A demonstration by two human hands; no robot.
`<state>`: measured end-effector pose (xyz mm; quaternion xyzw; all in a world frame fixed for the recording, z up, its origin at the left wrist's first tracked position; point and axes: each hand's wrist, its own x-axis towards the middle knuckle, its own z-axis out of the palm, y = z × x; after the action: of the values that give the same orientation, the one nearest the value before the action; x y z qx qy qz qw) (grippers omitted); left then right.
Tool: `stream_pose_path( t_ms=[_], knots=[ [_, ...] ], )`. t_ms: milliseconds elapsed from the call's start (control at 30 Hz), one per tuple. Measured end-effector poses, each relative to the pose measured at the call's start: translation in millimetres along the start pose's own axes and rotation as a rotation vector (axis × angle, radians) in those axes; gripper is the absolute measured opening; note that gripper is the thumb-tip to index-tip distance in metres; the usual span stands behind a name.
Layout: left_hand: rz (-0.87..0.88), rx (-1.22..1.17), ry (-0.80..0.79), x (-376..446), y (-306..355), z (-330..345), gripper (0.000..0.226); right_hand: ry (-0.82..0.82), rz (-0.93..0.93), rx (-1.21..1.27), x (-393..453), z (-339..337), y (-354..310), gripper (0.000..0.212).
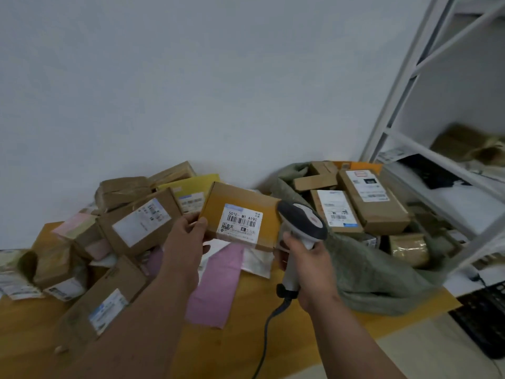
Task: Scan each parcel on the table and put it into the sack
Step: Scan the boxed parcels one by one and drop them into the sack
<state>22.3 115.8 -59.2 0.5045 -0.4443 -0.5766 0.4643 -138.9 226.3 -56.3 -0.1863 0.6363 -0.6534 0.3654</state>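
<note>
Parcel in hand: brown cardboard box (240,214), held above the table (259,335), between the pile of parcels (131,228) on the left and the sack (363,269) on the right.
Left hand (188,236): gripped the box at its near left corner, thumb on the top face, fingers curled underneath.
Right hand (306,266): fingers wrapped round the handle of the scanner (300,228); whether the trigger was pressed could not be told.
Key relation: scanner head sat just beside the right edge of the box, touching or nearly so; the label (240,222) lay to the left of the head, on the upward face.
Long axis: box ran left to right, tilted slightly up at the far edge.
Nearer hand to sack: right, but occupied; judged that the left would carry the box across.
Appearance: flat rectangular carton, white label with a barcode, clear tape along the near edge.
Sack: grey-green, mouth open, several boxes already inside.
</note>
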Motion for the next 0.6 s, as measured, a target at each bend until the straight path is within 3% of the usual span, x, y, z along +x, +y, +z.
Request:
stream_pose_path(
  t_ms=[267,500,600],
  knots=[
    [-0.009,0.062,-0.122,-17,-7,130,0.019,0.003,0.036,0.111,56,-104,-36,0.035],
    [0.093,0.297,-0.232,-42,-8,205,0.027,0.201,-0.004,0.103,89,-173,-43,0.041],
    [0.246,0.496,-0.263,-56,-13,231,0.022,0.35,-0.03,0.137,100,-200,-47,0.053]
  ],
)
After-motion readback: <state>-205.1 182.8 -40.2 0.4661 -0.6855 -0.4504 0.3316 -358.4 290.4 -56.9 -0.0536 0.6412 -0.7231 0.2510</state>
